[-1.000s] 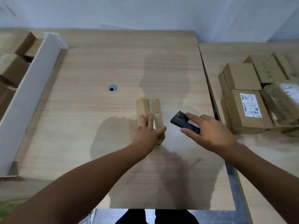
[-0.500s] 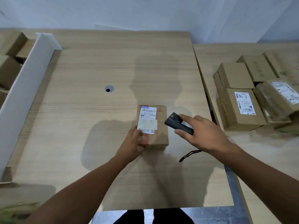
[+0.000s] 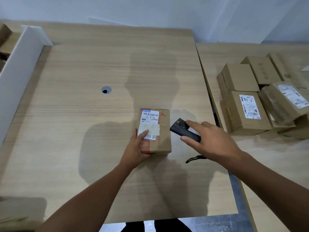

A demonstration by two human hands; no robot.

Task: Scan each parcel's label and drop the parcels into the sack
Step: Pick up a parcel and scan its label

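One parcel (image 3: 163,139) gripped at near end by left hand (image 3: 135,150); right hand (image 3: 212,141) holds scanner (image 3: 181,129) beside.

The wooden table (image 3: 83,148) (with a round hole (image 3: 106,90)) bears one labelled parcel (image 3: 163,144); boxes (image 3: 245,111) crowd the side table (image 3: 225,52).

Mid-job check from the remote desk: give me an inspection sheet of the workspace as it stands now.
Surface: wooden table with a round hole.
Job's things: parcel with its label facing up; scanner points at it from the right; waiting parcels piled on the second table; no sack seen.
Clutter: white board stands along the left edge, boxes behind it.
Hands: left hand holds the parcel's near left corner, thumb on the label; right hand grips the scanner.
Cables: black cord trails from under the right hand onto the table.
Surroundings: pale wall behind.
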